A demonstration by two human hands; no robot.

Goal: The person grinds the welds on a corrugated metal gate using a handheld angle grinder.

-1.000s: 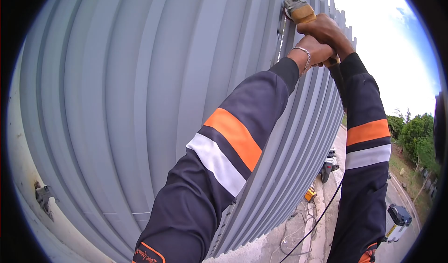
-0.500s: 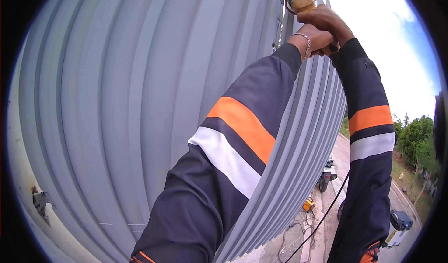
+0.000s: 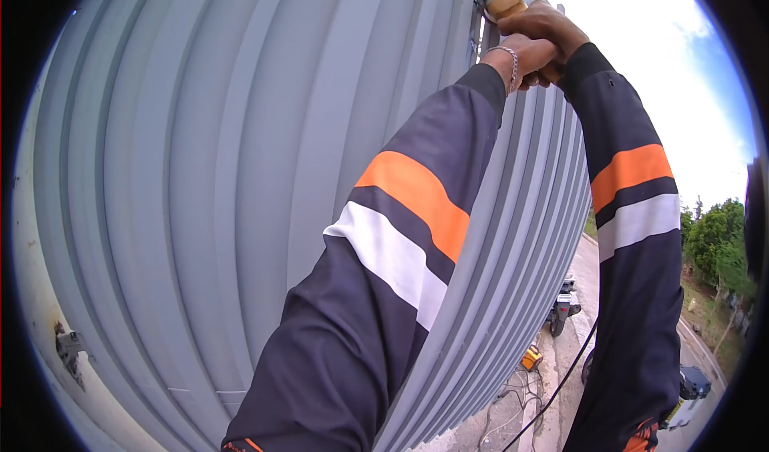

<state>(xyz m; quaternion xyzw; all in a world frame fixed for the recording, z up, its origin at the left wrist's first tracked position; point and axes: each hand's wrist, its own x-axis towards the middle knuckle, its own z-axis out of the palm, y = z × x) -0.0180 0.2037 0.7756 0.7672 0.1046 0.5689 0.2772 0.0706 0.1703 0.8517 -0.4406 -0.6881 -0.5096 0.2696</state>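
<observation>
High at the panel edge, a yellow angle grinder (image 3: pixel 506 5) with a grey metal head is held up in both hands. My right hand (image 3: pixel 546 26) wraps around its body just behind the head. Below it, my left hand (image 3: pixel 530 54), with a chain bracelet at the wrist, is closed around the rear part of the grinder, mostly hidden by the fingers. The grinder's head is right at the narrow gap beside the end of the grey corrugated metal panel (image 3: pixel 264 131). Its disc is hardly visible from here.
A black cable (image 3: pixel 561 372) hangs beside my right sleeve. On the ground below are a yellow machine (image 3: pixel 531 358) with tangled cords and a parked motorcycle (image 3: pixel 564 306). A dark-lidded box (image 3: pixel 694 384) shows at lower right, with green bushes (image 3: pixel 717 240) beyond.
The grinder and both hands have shifted a little left in view, closer against the panel edge. Both hands keep their grip, and the right forearm leans further left.
</observation>
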